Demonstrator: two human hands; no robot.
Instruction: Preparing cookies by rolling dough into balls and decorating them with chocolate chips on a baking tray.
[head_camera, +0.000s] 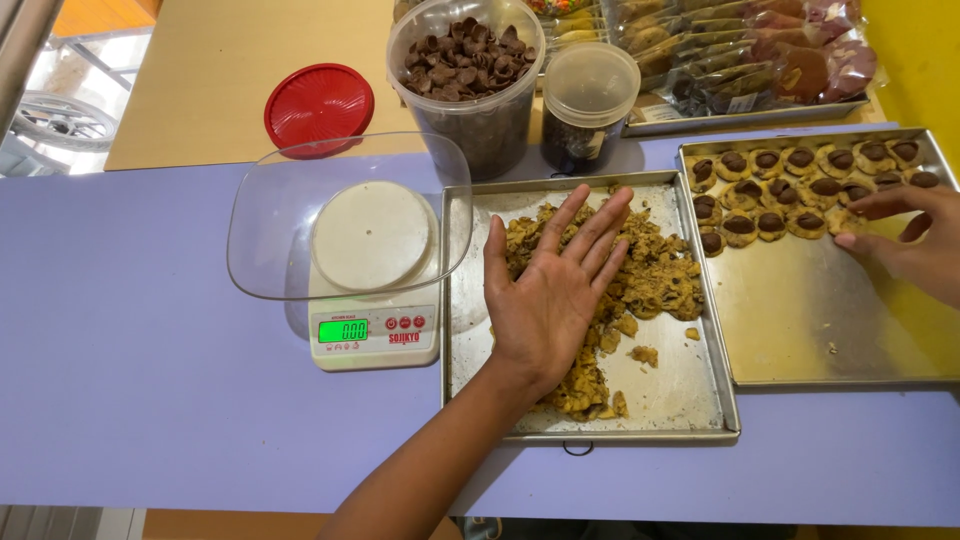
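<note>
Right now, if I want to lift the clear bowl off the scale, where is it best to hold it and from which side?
Probably by the raised rim of the clear plastic bowl, at its left edge. The bowl sits centred on the kitchen scale, wider than the platform, so its rim overhangs. The left side faces open table; the right rim lies close to the dough tray, where the left hand rests flat on dough.

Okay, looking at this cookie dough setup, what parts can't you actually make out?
All in the head view:
- Dough under the left hand: the flat palm covers it.
- Right hand: cut off by the right edge; its fingers rest at the cookies.
- Small lidded tub: contents dark, unclear.
- Bagged goods: cropped by the top edge.
</note>
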